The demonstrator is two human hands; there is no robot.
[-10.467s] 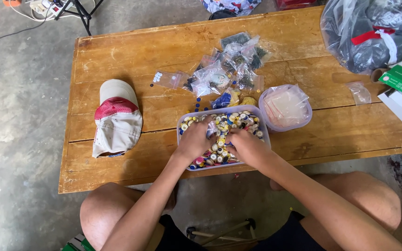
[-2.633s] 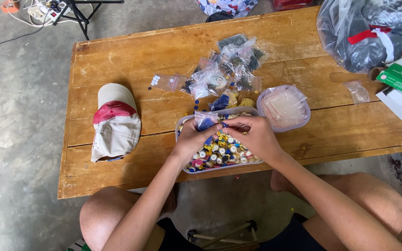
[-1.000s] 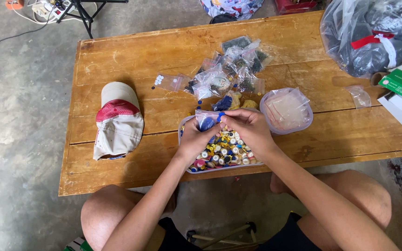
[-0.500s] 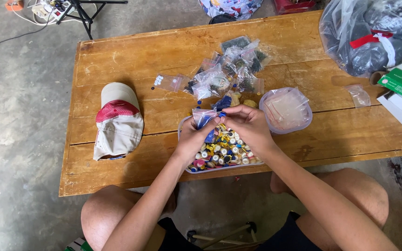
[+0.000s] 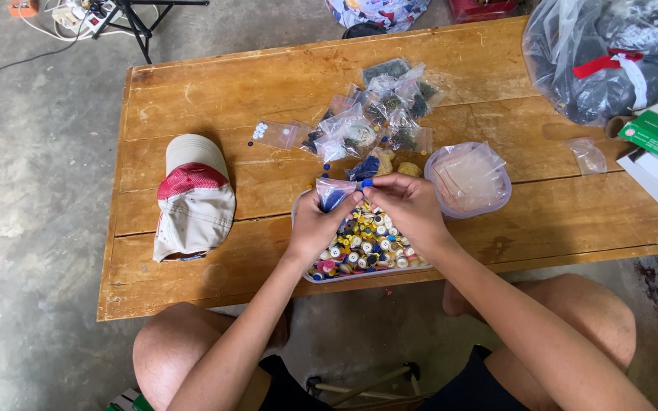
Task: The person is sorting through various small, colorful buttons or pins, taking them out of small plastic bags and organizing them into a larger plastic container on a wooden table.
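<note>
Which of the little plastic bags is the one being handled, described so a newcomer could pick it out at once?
Start at the wooden table and find the clear tray of mixed coloured buttons at its near edge. Just above it, the left hand and right hand pinch one small clear bag with blue pieces inside. Unlike the pile of bags lying farther back, it is lifted off the table.

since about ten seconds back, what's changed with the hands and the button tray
Both hands came up out of the tray of buttons. The left hand and right hand now pinch a small clear bag with blue pieces between them, above the tray's far edge. The cap, lid and pile of filled bags stayed put.
</note>
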